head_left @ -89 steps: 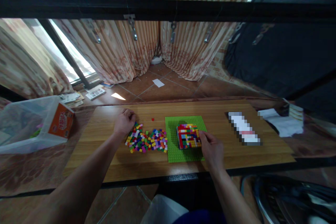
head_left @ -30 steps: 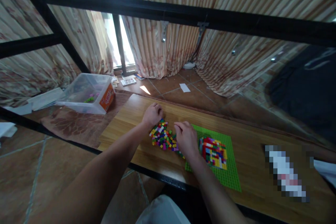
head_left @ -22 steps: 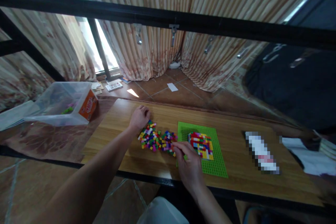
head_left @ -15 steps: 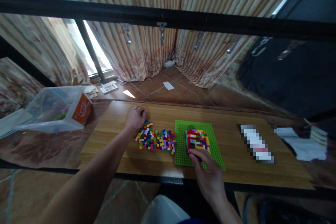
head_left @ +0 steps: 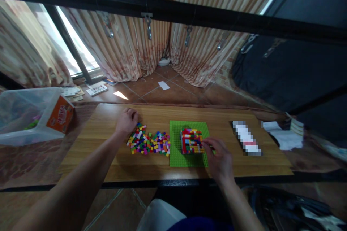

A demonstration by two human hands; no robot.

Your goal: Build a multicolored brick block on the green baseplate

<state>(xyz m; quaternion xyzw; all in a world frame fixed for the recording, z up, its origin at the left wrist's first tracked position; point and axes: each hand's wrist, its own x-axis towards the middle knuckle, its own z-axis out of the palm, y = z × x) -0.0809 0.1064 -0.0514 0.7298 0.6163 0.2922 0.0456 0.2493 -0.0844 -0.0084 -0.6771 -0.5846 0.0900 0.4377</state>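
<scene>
On a bright green studded baseplate (head_left: 175,158) stands a block structure of small toy bricks (head_left: 192,140), red along its left edge and many-coloured in rows. My right hand (head_left: 220,158) reaches in from the right, thumb and forefinger pinched together against the structure's right side; whatever lies between the fingertips is too small to make out. Left of the plate spreads a pile of loose coloured bricks (head_left: 148,142). My left hand (head_left: 127,120) rests on the table at the pile's upper left edge, fingers curled in, their inner side hidden.
The wooden table (head_left: 89,144) carries a blurred-out phone-like object (head_left: 246,138) at the right. A clear plastic tub (head_left: 27,115) with an orange label stands beyond the left end. Papers (head_left: 283,135) lie past the right end. A dark bar (head_left: 168,7) with metal clips crosses above.
My right hand has moved from the structure's front left corner to its right side. My left hand stays beside the pile. The whole view has shifted to the right.
</scene>
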